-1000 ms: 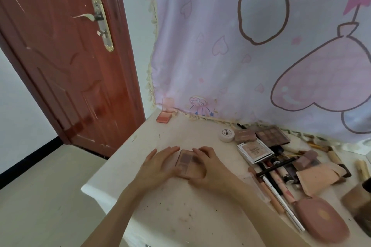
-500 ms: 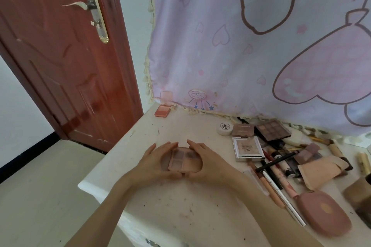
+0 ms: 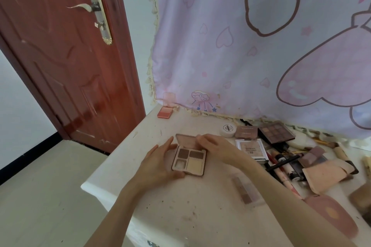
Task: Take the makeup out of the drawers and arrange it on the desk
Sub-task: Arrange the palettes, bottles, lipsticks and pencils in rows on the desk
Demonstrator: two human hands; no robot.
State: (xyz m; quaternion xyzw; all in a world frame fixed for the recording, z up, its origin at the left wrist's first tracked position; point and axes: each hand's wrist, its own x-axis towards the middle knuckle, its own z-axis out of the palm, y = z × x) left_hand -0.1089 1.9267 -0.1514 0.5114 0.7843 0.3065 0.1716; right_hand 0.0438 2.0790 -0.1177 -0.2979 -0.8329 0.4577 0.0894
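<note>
Lying open on the bench (image 3: 200, 212), the four-pan palette (image 3: 189, 161) has its base gripped by the left hand (image 3: 158, 163) at nine o'clock, its lid pinched by the right hand (image 3: 215, 146) at twelve.

One view only, head-worn, wide-angle. It looks forward and down from above the near edge of the desk (image 3: 200, 206), close enough that both forearms enter from the bottom border. The left hand (image 3: 158, 163) and right hand (image 3: 214, 145) meet on the open palette (image 3: 189, 161) just left of frame centre. Right of that grip, the lens takes in the makeup pile (image 3: 297, 158); beyond it, the curtain (image 3: 241, 56); left of it, the door (image 3: 66, 56). Straight edges bow toward the borders.
</note>
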